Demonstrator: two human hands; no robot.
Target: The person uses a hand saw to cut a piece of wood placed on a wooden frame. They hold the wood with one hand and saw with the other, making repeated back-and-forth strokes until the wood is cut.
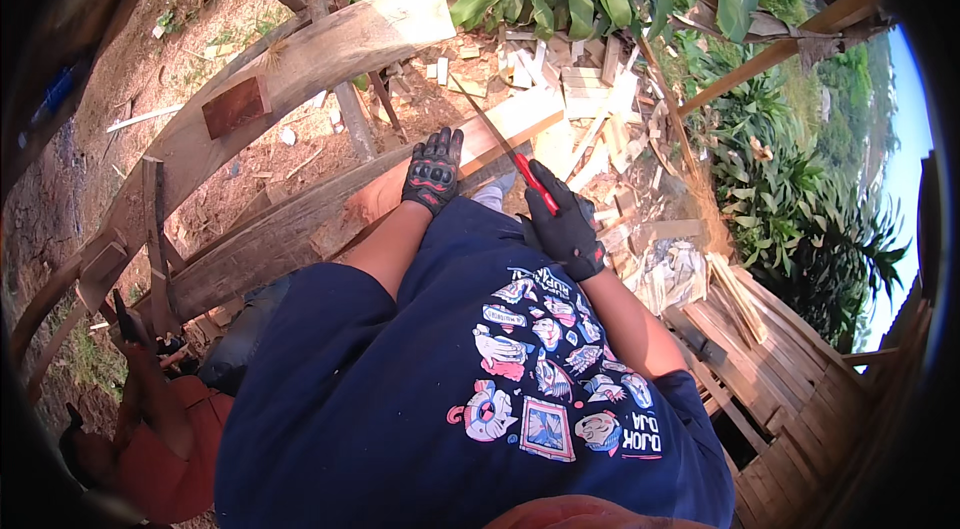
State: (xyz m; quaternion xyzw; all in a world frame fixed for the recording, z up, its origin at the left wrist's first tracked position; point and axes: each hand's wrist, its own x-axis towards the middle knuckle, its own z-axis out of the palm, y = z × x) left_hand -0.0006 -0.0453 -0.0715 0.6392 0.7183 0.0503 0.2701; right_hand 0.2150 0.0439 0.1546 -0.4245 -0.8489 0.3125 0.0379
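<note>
A wooden beam (pixel 390 175) runs from the lower left up to a pale, freshly cut end near the middle. My left hand (pixel 433 171), in a black glove, lies flat on top of this beam with its fingers stretched out. In my gloved right hand (pixel 566 229) is the red handle of a hand saw (pixel 519 162). Its narrow blade slants up and left across the beam close to the pale end. Whether the teeth are in the wood, I cannot tell.
A large curved timber (pixel 330 49) stands beyond the beam on the left. Wood offcuts (pixel 600 89) litter the ground past the pale end. Planks (pixel 790 399) lie at the lower right. Another person in a red shirt (pixel 185 449) is at the lower left, near leafy plants (pixel 95 369).
</note>
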